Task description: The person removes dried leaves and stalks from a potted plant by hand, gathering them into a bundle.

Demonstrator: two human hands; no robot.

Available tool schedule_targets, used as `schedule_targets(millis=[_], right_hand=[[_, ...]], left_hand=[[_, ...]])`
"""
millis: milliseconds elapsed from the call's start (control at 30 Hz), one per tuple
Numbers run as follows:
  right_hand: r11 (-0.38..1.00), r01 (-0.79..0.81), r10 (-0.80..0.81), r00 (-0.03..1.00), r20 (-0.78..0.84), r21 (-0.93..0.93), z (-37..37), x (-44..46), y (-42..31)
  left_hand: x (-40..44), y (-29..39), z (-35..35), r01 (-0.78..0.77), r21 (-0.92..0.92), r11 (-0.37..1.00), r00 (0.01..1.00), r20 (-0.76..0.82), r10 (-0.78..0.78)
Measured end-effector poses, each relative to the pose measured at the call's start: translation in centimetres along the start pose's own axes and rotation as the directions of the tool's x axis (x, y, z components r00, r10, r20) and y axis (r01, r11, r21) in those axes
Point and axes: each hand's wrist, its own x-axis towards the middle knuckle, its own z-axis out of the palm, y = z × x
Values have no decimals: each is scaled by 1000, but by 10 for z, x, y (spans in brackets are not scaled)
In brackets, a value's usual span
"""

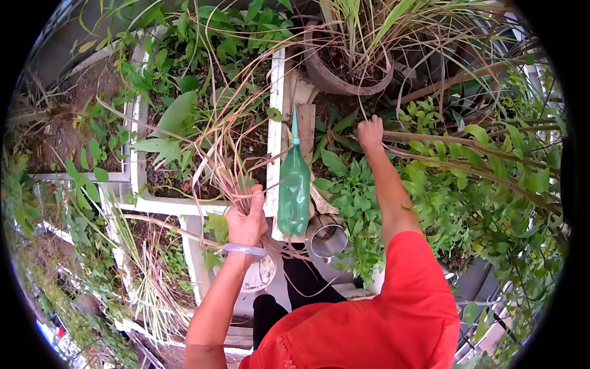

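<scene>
My left hand [246, 221], a bracelet at its wrist, is wrapped round a bundle of long dry grass leaves [224, 163] that fan out upward, with some ends hanging below the fist. Farther right, my right hand [370, 133] is closed just below the rim of a round plant pot [319, 77]. A thin dry leaf [362, 101] runs from the pot's edge down to its fingers. Long green and browned blades make up the grass plant [362, 37] in that pot. Between my hands lies a green plastic bottle [294, 190] with a pointed pale-blue tip.
A metal can [327, 237] stands beside the bottle's base, near a white round container [258, 275]. White-edged planters [166, 204] with leafy plants fill the left. Woody branches [467, 144] and dense foliage crowd the right. More cut grass [153, 289] lies at lower left.
</scene>
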Motion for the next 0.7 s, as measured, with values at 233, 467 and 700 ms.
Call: schedule_targets(millis=[233, 467, 700], right_hand=[[936, 182, -138, 977, 162, -302, 0, -28, -2], [939, 256, -175, 931, 321, -230, -13, -24, -5], [951, -85, 100, 994, -35, 298, 38, 16, -32]], left_hand=[[-14, -9, -8, 85, -91, 992, 987, 142, -71], [-20, -20, -34, 51, -182, 982, 993, 117, -30], [-19, -14, -16, 105, -206, 973, 990, 110, -83]])
